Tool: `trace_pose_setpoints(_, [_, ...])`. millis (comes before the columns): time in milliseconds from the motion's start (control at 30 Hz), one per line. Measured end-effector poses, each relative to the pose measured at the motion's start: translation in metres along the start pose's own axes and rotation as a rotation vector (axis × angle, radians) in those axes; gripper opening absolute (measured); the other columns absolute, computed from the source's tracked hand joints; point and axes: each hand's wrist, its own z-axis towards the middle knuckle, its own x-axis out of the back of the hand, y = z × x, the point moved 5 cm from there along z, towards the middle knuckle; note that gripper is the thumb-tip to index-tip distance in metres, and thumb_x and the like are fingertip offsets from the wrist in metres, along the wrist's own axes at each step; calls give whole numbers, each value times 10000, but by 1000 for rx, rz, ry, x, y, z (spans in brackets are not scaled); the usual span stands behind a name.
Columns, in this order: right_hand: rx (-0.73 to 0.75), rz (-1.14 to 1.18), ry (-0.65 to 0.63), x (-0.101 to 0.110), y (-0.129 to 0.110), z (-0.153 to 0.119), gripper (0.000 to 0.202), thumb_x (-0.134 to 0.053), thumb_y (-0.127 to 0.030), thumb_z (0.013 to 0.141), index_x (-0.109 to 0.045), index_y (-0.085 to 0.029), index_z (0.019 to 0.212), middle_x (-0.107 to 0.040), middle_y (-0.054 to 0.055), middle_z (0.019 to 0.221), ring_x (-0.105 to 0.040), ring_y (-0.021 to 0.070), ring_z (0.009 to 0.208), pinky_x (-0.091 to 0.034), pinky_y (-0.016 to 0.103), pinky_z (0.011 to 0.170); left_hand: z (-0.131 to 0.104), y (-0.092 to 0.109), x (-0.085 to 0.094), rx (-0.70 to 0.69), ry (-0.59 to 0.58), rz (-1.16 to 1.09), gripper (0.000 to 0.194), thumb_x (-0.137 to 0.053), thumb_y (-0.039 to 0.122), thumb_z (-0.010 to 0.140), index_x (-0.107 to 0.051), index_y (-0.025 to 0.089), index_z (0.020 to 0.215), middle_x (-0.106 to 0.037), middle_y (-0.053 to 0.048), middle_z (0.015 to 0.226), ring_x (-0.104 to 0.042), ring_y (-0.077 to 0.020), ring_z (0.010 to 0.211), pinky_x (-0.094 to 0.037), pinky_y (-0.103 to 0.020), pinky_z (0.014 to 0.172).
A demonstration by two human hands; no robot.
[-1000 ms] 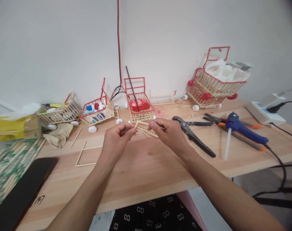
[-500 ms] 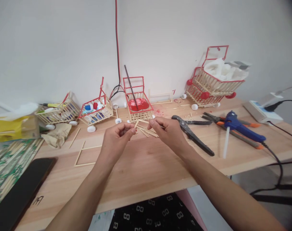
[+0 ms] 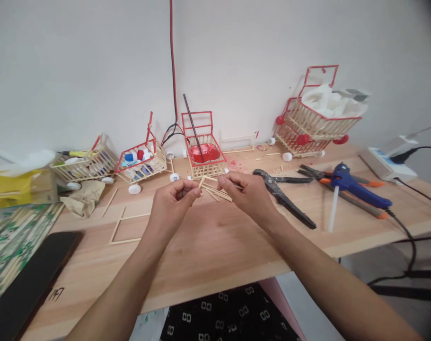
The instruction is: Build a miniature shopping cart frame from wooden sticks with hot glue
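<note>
My left hand (image 3: 173, 204) pinches a short, pale wooden stick (image 3: 201, 182) that angles up from the fingertips. Across from it, my right hand (image 3: 246, 195) is closed on another wooden stick (image 3: 210, 178). The two sticks come together at their upper ends; whether they are joined I cannot tell. Several loose wooden sticks (image 3: 218, 193) lie on the table just below, partly covered by my right fingers. Left of my left hand lies a flat stick frame (image 3: 116, 232), partly hidden by my forearm.
Small stick carts with red rims, among them one with a red paint tub (image 3: 205, 153), stand along the wall. On the right lie black cutters (image 3: 284, 199), orange-handled pliers (image 3: 373, 210) and a blue glue gun (image 3: 360, 189). A phone (image 3: 38, 279) and wrapped chopsticks (image 3: 20, 246) are at left.
Both hands hold almost the same pose, with the sticks still meeting between them. The whole view has shifted very slightly.
</note>
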Motion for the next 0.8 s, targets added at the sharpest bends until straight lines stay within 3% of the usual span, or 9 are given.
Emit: trace_pose_setpoints(800, [38, -11, -12, -1, -2, 1, 307, -494, -324, 904, -668, -161, 711, -627, 5, 651, -518, 105, 591, -351, 216, 567, -1, 1, 0, -3, 4, 5, 149, -679, 298, 730, -686, 157, 778, -618, 6, 653, -469, -86, 524, -364, -207, 499])
